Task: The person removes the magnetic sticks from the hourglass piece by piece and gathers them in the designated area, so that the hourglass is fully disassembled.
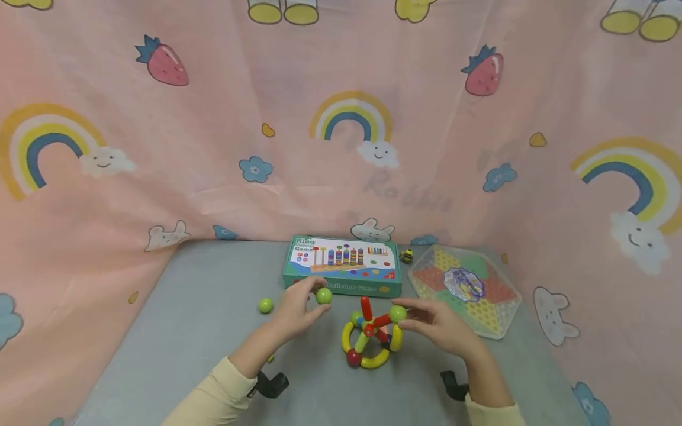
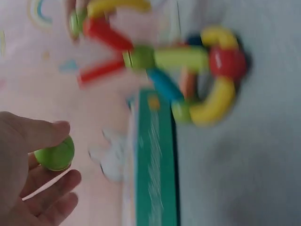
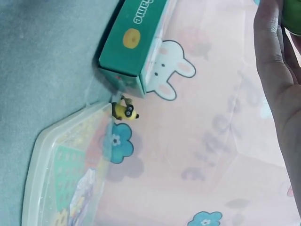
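Note:
My left hand (image 1: 295, 307) pinches a green ball (image 1: 323, 296) between thumb and fingers; the left wrist view shows the same ball (image 2: 56, 154) clear of the structure. To its right stands a ball-and-rod toy structure (image 1: 367, 329), with a ring of yellow curved pieces (image 1: 375, 360), a red ball (image 1: 354, 357) and red rods (image 1: 365, 307) rising from a green hub. My right hand (image 1: 439, 324) pinches another green ball (image 1: 397, 313) at the end of one red rod. Only part of that hand (image 3: 280, 70) and ball (image 3: 292, 18) shows in the right wrist view.
Behind the hands lies a green Ring Challenge Game box (image 1: 343, 266). A clear-lidded hexagonal board case (image 1: 465, 290) is at right, a small yellow-and-black figure (image 1: 407, 255) between them. One loose green ball (image 1: 266, 305) rests on the grey table (image 1: 213, 284) at left. Patterned pink cloth (image 1: 319, 195) hangs behind.

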Tool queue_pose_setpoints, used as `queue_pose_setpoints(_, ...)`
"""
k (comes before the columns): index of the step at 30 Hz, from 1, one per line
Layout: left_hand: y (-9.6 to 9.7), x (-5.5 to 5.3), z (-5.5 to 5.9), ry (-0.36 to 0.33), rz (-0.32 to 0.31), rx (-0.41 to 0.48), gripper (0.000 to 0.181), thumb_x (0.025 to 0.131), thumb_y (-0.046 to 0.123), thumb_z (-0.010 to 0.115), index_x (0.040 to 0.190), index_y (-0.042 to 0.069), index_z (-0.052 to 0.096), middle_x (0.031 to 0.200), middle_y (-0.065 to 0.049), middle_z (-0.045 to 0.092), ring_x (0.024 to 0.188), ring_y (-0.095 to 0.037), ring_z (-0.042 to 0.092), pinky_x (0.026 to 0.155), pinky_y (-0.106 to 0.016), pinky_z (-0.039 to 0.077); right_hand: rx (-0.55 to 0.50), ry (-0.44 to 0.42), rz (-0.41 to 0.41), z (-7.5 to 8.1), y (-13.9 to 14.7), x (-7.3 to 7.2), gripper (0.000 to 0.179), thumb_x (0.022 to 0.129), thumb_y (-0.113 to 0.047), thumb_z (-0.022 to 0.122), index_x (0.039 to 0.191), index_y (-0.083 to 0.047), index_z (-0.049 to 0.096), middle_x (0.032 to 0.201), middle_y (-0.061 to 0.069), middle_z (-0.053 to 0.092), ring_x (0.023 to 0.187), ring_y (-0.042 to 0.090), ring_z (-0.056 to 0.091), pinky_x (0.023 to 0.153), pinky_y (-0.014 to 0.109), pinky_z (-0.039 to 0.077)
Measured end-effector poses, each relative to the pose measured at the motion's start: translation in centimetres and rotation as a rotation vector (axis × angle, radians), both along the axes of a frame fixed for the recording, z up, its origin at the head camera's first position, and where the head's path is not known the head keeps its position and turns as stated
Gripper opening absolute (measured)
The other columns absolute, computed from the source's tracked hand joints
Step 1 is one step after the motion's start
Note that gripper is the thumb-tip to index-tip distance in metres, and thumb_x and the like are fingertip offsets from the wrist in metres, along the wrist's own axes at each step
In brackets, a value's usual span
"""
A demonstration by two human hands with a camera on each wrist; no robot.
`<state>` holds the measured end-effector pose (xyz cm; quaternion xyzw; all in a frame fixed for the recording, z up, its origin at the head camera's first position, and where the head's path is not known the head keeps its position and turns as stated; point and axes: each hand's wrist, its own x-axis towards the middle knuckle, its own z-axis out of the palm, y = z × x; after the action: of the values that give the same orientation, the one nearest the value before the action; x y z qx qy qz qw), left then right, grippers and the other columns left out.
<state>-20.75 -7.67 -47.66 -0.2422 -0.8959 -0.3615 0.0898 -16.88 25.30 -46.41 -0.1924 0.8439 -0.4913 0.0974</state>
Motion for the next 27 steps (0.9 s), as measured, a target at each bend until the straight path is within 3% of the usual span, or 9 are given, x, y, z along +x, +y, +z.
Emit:
queue_pose_setpoints(3,-2.3,-1.7,-1.1,-0.054,0.084,-0.033,0.033,0.082,0.015,0.084,0.111,0.012,0.068,0.109,-0.001,0.070,0.105,-0.020,0.062,0.092,-0.041,0.054,0.009,0.004,0.007,0.4,-0.3,0.0,0.044,0.095,-0.029,0.071,0.135,-0.014,0.064,0.132,0.011,0.066,0.105,0.016,0.065,0.089,0.023,0.055)
queue_pose_setpoints(9,-7.0,-4.4,-4.9,-0.280,0.158,0.128,0.033,0.085,0.015,0.082,0.115,0.013,0.069,0.116,-0.006,0.066,0.119,-0.030,0.056,0.105,-0.057,0.042,0.012,-0.008,-0.003,0.4,-0.6,0.1,0.043,0.095,-0.029,0.071,0.135,-0.015,0.064,0.134,0.010,0.065,0.110,0.023,0.064,0.091,0.021,0.053)
queue_pose_setpoints(12,-8.4,-5.2,-6.3,-0.281,0.171,0.092,0.033,0.085,0.015,0.082,0.115,0.013,0.068,0.118,-0.008,0.066,0.120,-0.032,0.056,0.105,-0.059,0.042,0.016,-0.014,-0.005,0.4,-0.6,0.2,0.044,0.095,-0.030,0.070,0.136,-0.015,0.064,0.134,0.011,0.065,0.111,0.026,0.064,0.091,0.021,0.053)
queue_pose_setpoints(16,-9.2,-5.7,-7.3,-0.262,0.178,0.022,0.033,0.081,0.011,0.084,0.110,0.014,0.070,0.116,-0.007,0.068,0.117,-0.033,0.058,0.102,-0.058,0.043,0.020,-0.020,-0.011,0.5,-0.4,0.3,0.044,0.095,-0.030,0.070,0.136,-0.015,0.064,0.134,0.011,0.064,0.111,0.028,0.063,0.090,0.021,0.054)
queue_pose_setpoints(27,-9.5,-5.3,-9.1,-0.257,0.145,-0.092,0.037,0.079,0.014,0.085,0.112,0.013,0.071,0.113,-0.005,0.071,0.110,-0.031,0.059,0.102,-0.056,0.033,0.046,-0.026,-0.014,0.5,-0.1,0.5,0.044,0.095,-0.030,0.070,0.136,-0.015,0.063,0.133,0.009,0.065,0.110,0.030,0.063,0.091,0.022,0.053)
